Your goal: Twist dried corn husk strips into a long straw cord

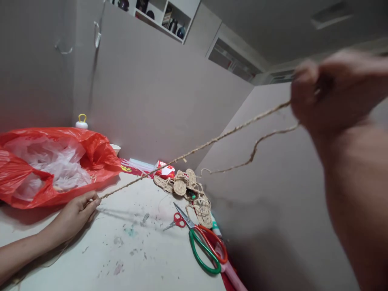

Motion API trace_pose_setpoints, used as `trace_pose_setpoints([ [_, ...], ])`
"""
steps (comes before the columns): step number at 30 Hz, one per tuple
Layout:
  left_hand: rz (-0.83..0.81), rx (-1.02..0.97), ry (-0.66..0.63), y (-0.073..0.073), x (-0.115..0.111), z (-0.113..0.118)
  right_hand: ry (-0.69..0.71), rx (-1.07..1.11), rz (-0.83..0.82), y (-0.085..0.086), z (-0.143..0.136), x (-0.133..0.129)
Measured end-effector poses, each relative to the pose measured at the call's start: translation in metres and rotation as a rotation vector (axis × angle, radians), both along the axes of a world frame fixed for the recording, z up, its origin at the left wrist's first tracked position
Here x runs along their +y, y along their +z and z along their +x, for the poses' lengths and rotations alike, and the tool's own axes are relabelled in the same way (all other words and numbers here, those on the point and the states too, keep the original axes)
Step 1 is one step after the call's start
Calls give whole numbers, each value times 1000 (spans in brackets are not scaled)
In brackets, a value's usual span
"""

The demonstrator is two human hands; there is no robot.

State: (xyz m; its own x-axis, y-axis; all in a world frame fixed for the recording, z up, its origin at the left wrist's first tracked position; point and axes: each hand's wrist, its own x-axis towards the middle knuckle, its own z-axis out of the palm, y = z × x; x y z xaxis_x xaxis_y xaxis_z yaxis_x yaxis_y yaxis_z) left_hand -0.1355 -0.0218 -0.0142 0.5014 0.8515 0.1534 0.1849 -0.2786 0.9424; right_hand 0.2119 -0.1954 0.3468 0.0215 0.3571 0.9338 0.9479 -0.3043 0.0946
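A long strand of brown twine (200, 149) runs taut and slanting between my two hands. My left hand (79, 212), low over the table at the left, pinches its lower end. Raised high at the right and blurred by motion, my right hand (324, 93) is closed around the upper part. From that fist a loose, kinked tail of twine (253, 155) hangs out in the air toward the middle. Below my left hand, more thin twine trails along the table's near edge.
A red plastic bag (106, 161) with white plastic inside lies at the left. Coiled straw-like pieces (180, 187) sit at the back, beside a red and white box (165, 169). Large scissors (204, 246) and small red-handled scissors (176, 221) lie on the stained white table (142, 254).
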Motion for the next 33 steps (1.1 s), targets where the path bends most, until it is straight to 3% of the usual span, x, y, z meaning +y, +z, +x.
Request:
trace_pose_setpoints([
  [1,4,0,2,-2,2,0,-188,-66,-42,-12,7,3],
  [3,-8,-4,2,-6,4,0,-453,67,-324,-44,26,12],
  [7,-33,-22,-34,-10,3,1,-461,238,-734,-128,59,38],
  [10,3,-13,-50,-7,-1,1,-334,288,-926,-182,65,61],
  [13,22,28,-51,-3,-4,1,-217,338,-1052,-212,72,85],
  [20,-7,148,-126,-4,-1,2,-421,455,-1129,-258,119,127],
  [22,-6,186,-147,-5,0,1,-468,465,-1163,-266,124,130],
  [24,0,209,-156,-5,-1,1,-534,454,-1147,-263,126,127],
  [31,44,231,-166,-5,0,1,-741,330,-835,-196,123,98],
  [33,53,229,-172,-6,1,0,-764,336,-776,-184,117,92],
])
